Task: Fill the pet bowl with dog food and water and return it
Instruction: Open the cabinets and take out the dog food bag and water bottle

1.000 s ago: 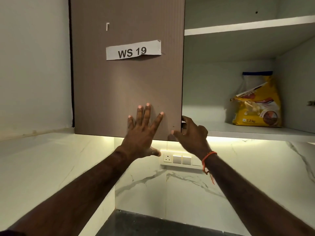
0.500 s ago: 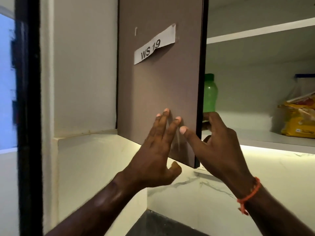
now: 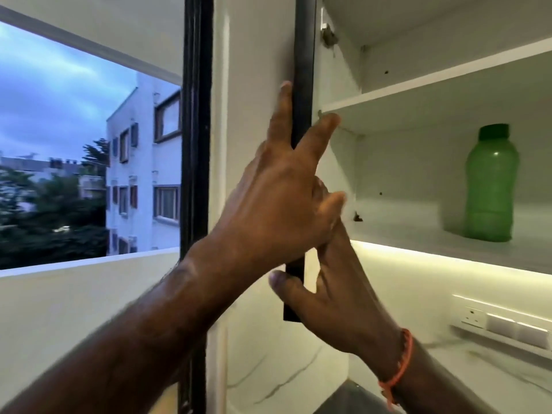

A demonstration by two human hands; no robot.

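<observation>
The brown cabinet door [image 3: 304,85] stands swung wide, and I see only its dark edge. My left hand [image 3: 280,204] rests on that edge with fingers spread, one on each side of it. Crossed under it, my right hand [image 3: 337,300] with an orange wrist thread grips the door's lower corner, thumb on the outer face. A green water bottle [image 3: 491,186] stands upright on the lower shelf [image 3: 418,243] inside the cabinet. Neither the pet bowl nor the dog food bag is in view.
A window [image 3: 89,144] with a black frame is just left of the cabinet, showing buildings and trees. An upper shelf [image 3: 433,85] looks bare. Below the lit cabinet underside a socket and switch plate [image 3: 475,316] sits on the marble wall. A dark counter corner [image 3: 352,398] shows at the bottom.
The door has swung from nearly closed to wide, both hands moving with it. My view turned left: the window and green bottle came in, the yellow food bag went out on the right.
</observation>
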